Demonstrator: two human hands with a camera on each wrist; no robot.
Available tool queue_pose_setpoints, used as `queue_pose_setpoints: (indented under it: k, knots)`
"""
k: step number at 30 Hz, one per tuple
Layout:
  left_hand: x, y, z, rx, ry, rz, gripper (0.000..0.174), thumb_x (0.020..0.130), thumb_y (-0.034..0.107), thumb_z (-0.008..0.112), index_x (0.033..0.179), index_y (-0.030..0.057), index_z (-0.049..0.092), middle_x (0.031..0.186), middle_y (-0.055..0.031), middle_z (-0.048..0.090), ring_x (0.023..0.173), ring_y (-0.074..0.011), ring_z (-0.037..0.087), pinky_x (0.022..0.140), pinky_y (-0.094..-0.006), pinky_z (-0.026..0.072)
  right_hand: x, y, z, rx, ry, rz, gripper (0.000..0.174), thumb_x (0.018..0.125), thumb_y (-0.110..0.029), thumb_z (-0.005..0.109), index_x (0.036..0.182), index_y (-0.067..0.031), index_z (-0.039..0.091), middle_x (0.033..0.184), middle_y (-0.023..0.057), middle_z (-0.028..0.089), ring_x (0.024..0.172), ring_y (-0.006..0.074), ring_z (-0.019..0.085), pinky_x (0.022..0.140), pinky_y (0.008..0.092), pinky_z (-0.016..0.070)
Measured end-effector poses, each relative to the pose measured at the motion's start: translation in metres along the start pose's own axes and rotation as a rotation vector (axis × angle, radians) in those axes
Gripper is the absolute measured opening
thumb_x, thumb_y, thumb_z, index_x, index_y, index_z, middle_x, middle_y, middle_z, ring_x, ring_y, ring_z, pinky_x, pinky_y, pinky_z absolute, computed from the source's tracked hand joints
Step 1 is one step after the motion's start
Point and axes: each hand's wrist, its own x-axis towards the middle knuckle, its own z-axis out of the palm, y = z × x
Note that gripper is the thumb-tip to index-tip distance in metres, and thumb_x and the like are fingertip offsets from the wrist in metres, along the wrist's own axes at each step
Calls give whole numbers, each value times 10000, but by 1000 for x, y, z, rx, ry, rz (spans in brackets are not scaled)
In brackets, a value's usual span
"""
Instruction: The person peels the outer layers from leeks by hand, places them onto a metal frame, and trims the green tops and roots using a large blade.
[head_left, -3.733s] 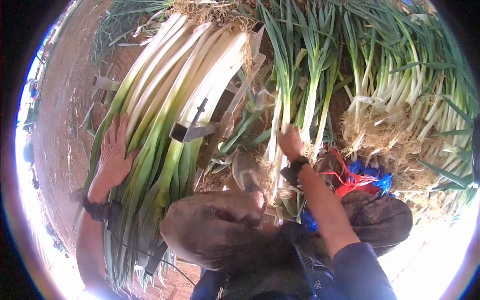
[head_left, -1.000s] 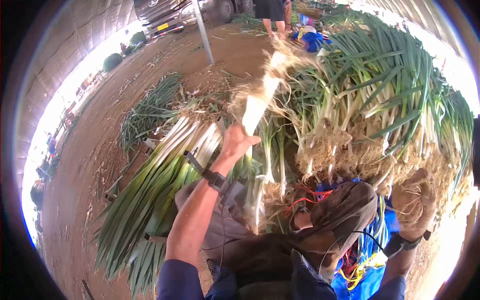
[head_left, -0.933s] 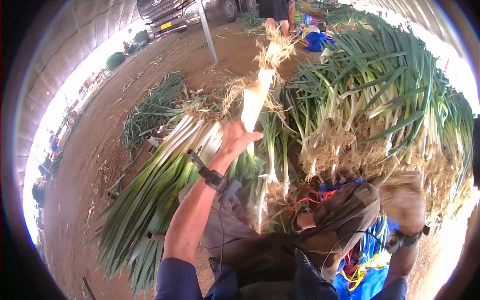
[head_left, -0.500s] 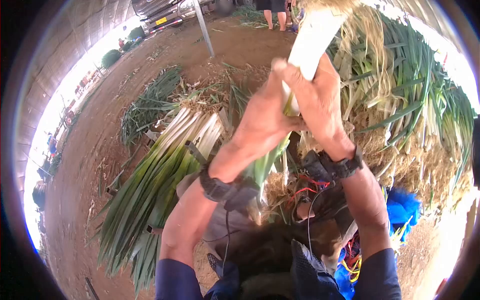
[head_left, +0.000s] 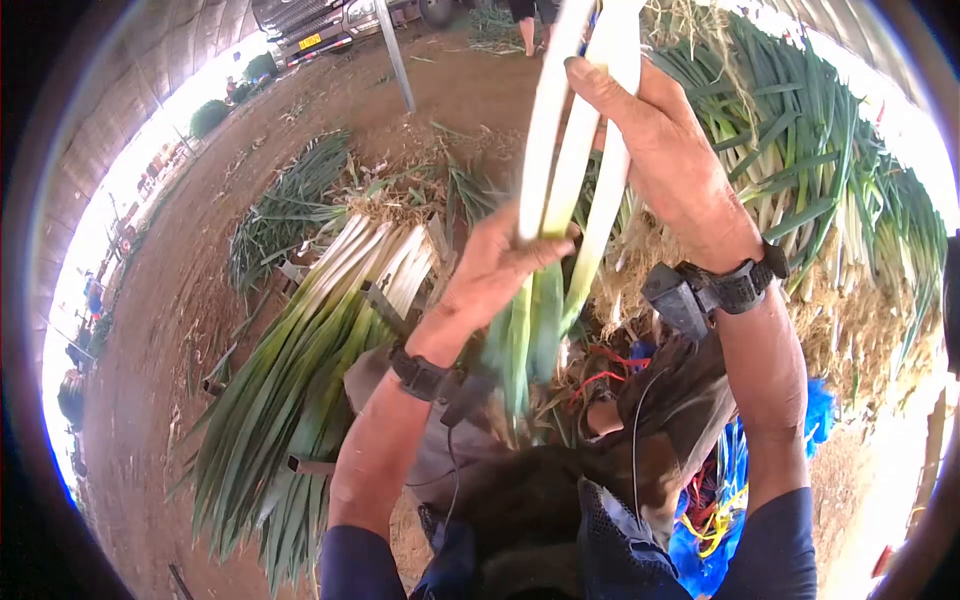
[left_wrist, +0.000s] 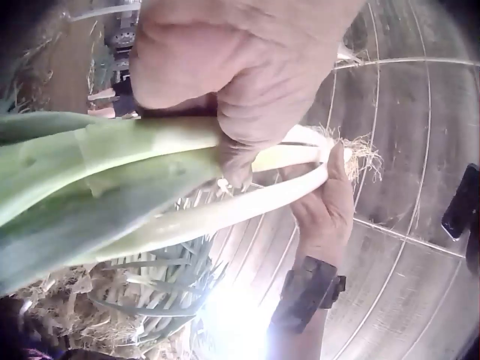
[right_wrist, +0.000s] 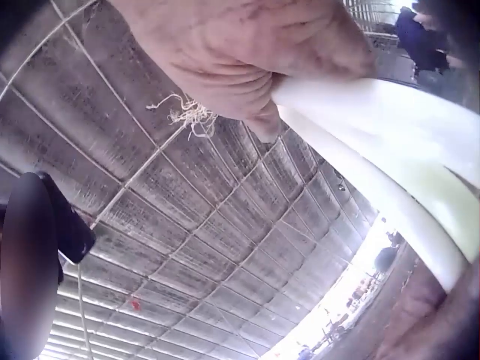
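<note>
In the head view, a few long green onions (head_left: 548, 130) with white stems slant up in front of me. My left hand (head_left: 495, 265) grips them low, where white turns to green. Higher up, my right hand (head_left: 670, 165) holds the white stems, thumb across them. The left wrist view shows the left hand (left_wrist: 240, 67) curled over the stems and the right hand (left_wrist: 324, 214) near the root end. In the right wrist view the right hand (right_wrist: 247, 56) wraps the white stems (right_wrist: 390, 150). The roots lie beyond the head view's top edge.
A bundle of green onions (head_left: 300, 370) lies on a metal frame (head_left: 385, 308) at left. A large heap of onions (head_left: 800, 170) lies at right. Blue plastic with yellow straps (head_left: 715, 510) sits beside my right knee. Farther off stand a post (head_left: 397, 65) and a truck (head_left: 320, 25).
The right hand has come from low at the right up to the white stems. The left hand has slid lower along them. The held onions now fan apart, more upright. The head view has tilted up.
</note>
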Motion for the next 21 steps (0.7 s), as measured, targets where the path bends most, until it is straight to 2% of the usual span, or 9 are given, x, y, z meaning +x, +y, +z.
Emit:
queue_pose_setpoints:
  k: [2, 3, 5, 12, 14, 16, 18, 20, 21]
  knots:
    - [-3, 1, 0, -125, -82, -4, 422, 924, 146, 708, 1310, 44, 572, 1158, -98, 715, 997, -163, 678, 882, -322, 549, -2, -3, 0, 218, 49, 151, 337, 932, -254, 707, 1137, 8, 656, 991, 43, 691, 867, 97, 638, 703, 258, 500]
    - [-3, -5, -1, -117, -111, 13, 432, 930, 159, 701, 1324, 51, 563, 1180, -110, 712, 983, -167, 682, 851, -314, 550, 1, -7, -13, 65, -36, 287, 384, 986, -197, 634, 1304, 14, 585, 1246, 97, 649, 1060, 165, 652, 891, 334, 558]
    - [-7, 2, 3, -72, -79, -40, 395, 926, 122, 696, 1297, 45, 586, 1137, -99, 723, 959, -157, 679, 814, -311, 542, -3, -16, -17, -52, -37, 313, 398, 978, -164, 629, 1329, 13, 563, 1272, 131, 636, 1117, 204, 642, 929, 357, 556]
    - [-5, -2, -11, -192, -53, -50, 379, 938, 26, 655, 1308, 10, 576, 1126, -93, 698, 991, -152, 670, 903, -306, 532, -8, -49, -51, 224, -10, 138, 544, 1018, -170, 550, 1488, 21, 353, 1433, 245, 496, 1264, 417, 551, 952, 511, 575]
    - [-8, 6, -6, -220, -63, -80, 374, 948, 61, 653, 1312, 14, 577, 1126, -88, 700, 998, -159, 666, 910, -311, 523, -6, -41, -56, 329, -36, 133, 483, 1018, -191, 560, 1430, 32, 442, 1380, 231, 554, 1233, 355, 589, 954, 462, 580]
    - [-9, 8, 5, -77, -213, -85, 386, 940, 85, 672, 1311, 26, 584, 1104, -69, 701, 979, -152, 663, 892, -303, 521, -7, -23, -37, 159, -73, 205, 268, 956, -197, 666, 1088, 35, 679, 943, 73, 714, 821, 181, 700, 725, 296, 576]
    - [-13, -1, 12, -104, -237, -132, 383, 940, 137, 689, 1295, 31, 594, 1090, -57, 697, 956, -144, 656, 859, -307, 527, -13, -23, -25, 30, 24, 210, 258, 923, -183, 706, 1063, 33, 694, 870, 43, 696, 728, 138, 668, 648, 264, 536]
    - [-11, -13, 6, -19, -221, -150, 374, 943, 149, 688, 1301, 72, 613, 1135, -67, 700, 983, -150, 641, 904, -320, 518, -10, -18, -32, 126, 49, 190, 224, 928, -141, 691, 1061, 39, 694, 895, 58, 705, 751, 114, 680, 673, 263, 554]
    - [-12, -5, 5, -23, -165, -185, 357, 965, 167, 657, 1300, 55, 601, 1177, -97, 687, 998, -196, 669, 890, -360, 551, -11, -21, -36, 128, 31, 232, 256, 927, -137, 673, 1140, 6, 688, 1016, 82, 728, 867, 145, 706, 764, 294, 574]
